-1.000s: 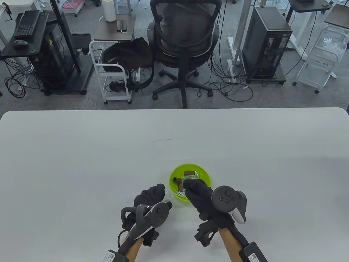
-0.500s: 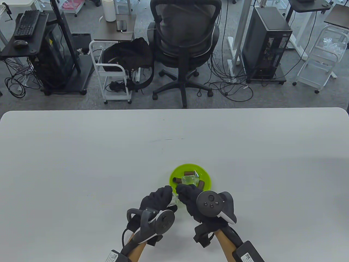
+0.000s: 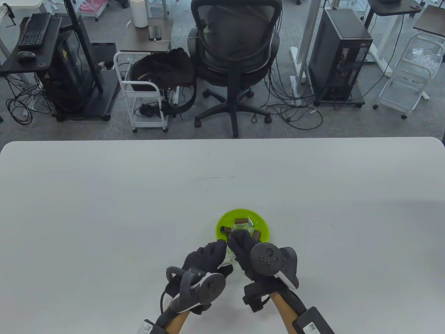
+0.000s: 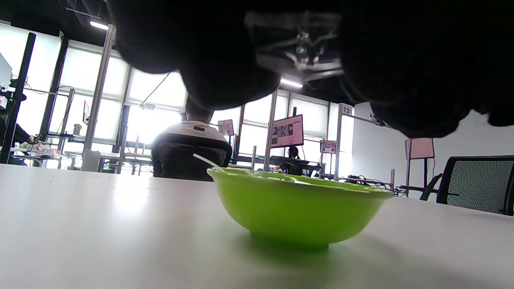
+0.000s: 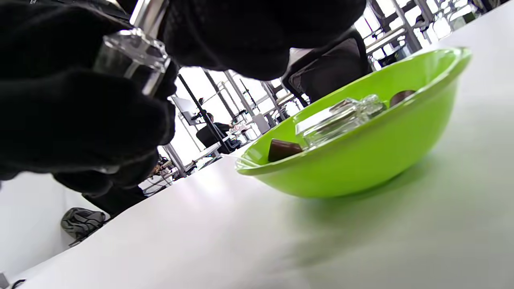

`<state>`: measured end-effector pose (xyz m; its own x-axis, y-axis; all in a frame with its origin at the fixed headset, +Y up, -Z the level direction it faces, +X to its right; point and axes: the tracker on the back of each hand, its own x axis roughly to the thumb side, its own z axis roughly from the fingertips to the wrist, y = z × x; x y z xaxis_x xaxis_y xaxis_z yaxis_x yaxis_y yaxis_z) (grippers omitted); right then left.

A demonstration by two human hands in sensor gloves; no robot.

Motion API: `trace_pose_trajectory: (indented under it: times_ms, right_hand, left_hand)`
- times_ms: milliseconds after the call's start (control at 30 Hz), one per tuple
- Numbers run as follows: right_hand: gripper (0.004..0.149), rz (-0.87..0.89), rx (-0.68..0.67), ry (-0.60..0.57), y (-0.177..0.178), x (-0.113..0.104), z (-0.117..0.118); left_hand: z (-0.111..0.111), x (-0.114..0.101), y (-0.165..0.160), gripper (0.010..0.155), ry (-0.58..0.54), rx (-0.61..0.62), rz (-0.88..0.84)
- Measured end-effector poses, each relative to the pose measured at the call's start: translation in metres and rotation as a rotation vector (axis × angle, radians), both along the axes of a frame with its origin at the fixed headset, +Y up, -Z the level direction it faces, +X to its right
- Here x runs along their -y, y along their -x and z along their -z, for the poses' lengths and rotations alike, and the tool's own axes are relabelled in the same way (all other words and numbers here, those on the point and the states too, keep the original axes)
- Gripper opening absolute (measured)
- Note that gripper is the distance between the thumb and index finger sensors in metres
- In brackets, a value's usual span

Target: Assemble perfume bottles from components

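Nearest me, my left hand [image 3: 205,259] and my right hand [image 3: 245,252] meet just on the near side of the green bowl [image 3: 222,221]. Between them is a clear glass bottle [image 5: 132,56], lifted off the table [image 3: 104,208]. In the right wrist view, the left hand's fingers [image 5: 80,116] curl around its body, I judge to steady it. My right fingers [image 5: 257,36] bunch at its metal neck, apparently seating or twisting a part there; what exactly they pinch is hidden, so I cannot tell. I keep the work close to the bowl so the next part is a short reach.

Farther on, the bowl holds another clear bottle [image 3: 242,228] lying among several brown caps [image 3: 239,221], the remaining supply. Beyond the table's far edge stands an office chair [image 3: 236,59].
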<state>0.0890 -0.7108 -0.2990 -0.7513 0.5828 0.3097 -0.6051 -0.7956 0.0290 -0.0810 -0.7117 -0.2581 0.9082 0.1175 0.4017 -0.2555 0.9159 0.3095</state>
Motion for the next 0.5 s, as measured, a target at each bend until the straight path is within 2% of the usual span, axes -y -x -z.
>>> trace_pose_trajectory:
  times_ms: [67,200,300,400,467,500]
  right_hand:
    - [0.050,0.091,-0.127,0.083,-0.004,-0.001,0.002]
    - [0.052,0.122,-0.290,0.186,-0.007,-0.005,0.004]
    - [0.053,0.070,-0.222,0.141,-0.003,-0.006,0.003]
    - [0.057,-0.133,-0.120,0.029,-0.001,-0.006,-0.001]
    - [0.057,-0.137,-0.060,-0.036,0.000,-0.004,-0.003]
    - [0.051,-0.061,-0.032,-0.045,0.003,-0.004,-0.006]
  left_hand:
    - [0.001,-0.001,0.003,0.070,-0.004,-0.006,-0.031]
    - [0.002,-0.003,0.011,0.070,0.001,-0.026,-0.056]
    - [0.001,-0.003,0.008,0.070,-0.010,-0.020,-0.040]
    - [-0.001,-0.003,0.007,0.070,-0.026,-0.010,-0.029]
    - [-0.002,-0.004,0.006,0.071,-0.034,-0.013,-0.027]
    - [-0.001,-0.004,0.005,0.071,-0.030,-0.014,-0.017]
